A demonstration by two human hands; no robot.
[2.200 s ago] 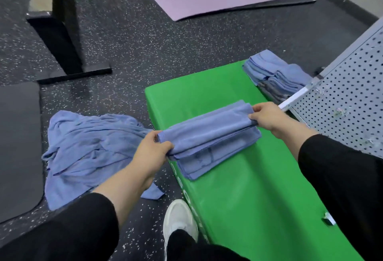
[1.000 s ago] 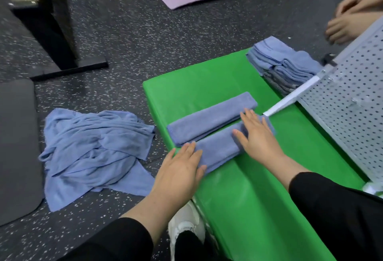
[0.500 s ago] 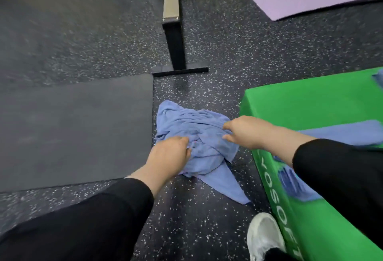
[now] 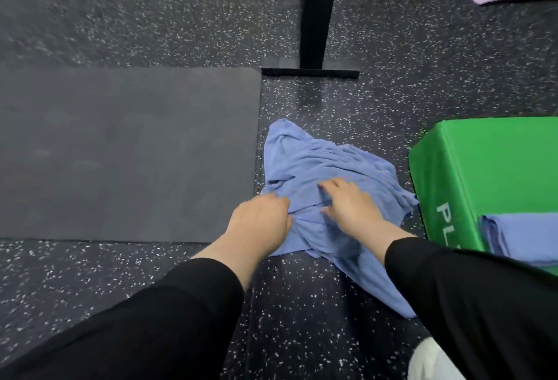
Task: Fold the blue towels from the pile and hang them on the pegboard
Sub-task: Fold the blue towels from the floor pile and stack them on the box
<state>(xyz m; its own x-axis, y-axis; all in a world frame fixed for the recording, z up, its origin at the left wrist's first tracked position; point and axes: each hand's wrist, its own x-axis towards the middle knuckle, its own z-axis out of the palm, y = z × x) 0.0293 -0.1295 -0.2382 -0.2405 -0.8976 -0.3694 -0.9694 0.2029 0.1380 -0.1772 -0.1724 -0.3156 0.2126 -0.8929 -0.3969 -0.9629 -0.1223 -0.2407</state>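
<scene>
On the speckled floor (image 4: 332, 102), the left hand (image 4: 259, 219) bunches the towel pile (image 4: 317, 162); the blurred right hand (image 4: 350, 204) lies spread on it. A folded towel (image 4: 519, 237) on the green box (image 4: 483, 168) is cut off.

The pile of blue towels (image 4: 326, 174) lies on speckled floor (image 4: 181, 11) in a lane between 2 low bounds: the dark mat (image 4: 126, 153) just left of it and the green box (image 4: 483, 180) near its right edge. Beyond the pile, the black post (image 4: 317, 17) and its foot stand apart from it, with bare floor between. Both hands (image 4: 261, 219) (image 4: 351, 207) and black sleeves (image 4: 471, 304) cover the pile's near side, and a folded towel (image 4: 525, 237) overhangs the box.
</scene>
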